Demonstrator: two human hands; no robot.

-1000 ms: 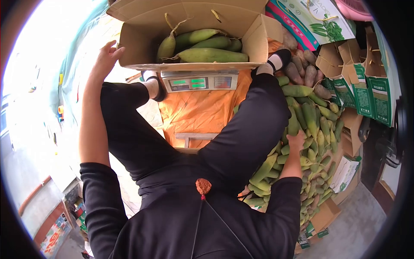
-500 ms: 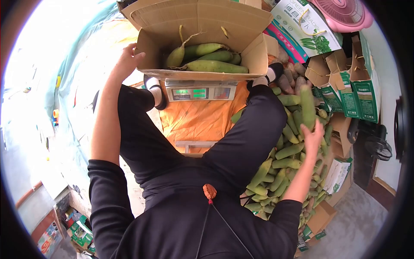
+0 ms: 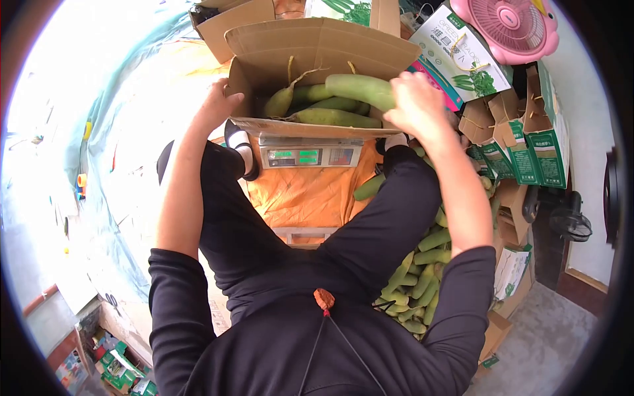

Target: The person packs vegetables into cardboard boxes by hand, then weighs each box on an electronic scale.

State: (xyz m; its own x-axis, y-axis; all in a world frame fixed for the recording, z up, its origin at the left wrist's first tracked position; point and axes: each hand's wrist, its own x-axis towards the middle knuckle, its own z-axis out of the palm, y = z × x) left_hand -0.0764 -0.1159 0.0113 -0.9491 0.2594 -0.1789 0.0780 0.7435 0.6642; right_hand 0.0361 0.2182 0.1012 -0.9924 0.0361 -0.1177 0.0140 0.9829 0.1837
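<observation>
A green radish [image 3: 356, 88] is gripped at its right end by my right hand [image 3: 416, 104], which holds it over the open cardboard box [image 3: 310, 131]. Inside the box lie several more green radishes [image 3: 337, 119], one with a long thin root. My left hand [image 3: 220, 105] is at the box's left wall, thumb over the edge and the other fingers partly hidden. Under the box stands a digital scale [image 3: 309, 156] with lit green figures.
A pile of green radishes [image 3: 422, 277] lies beside my right leg. Printed green cartons [image 3: 528, 152] stand at the right, below a pink fan [image 3: 508, 26]. A white radish carton [image 3: 456, 53] leans behind the box. Orange sheeting [image 3: 297, 198] covers the floor between my legs.
My right hand has brought a green radish from the pile at the right up and left to the box. My left hand stays at the box's left edge. The view has shifted slightly.
</observation>
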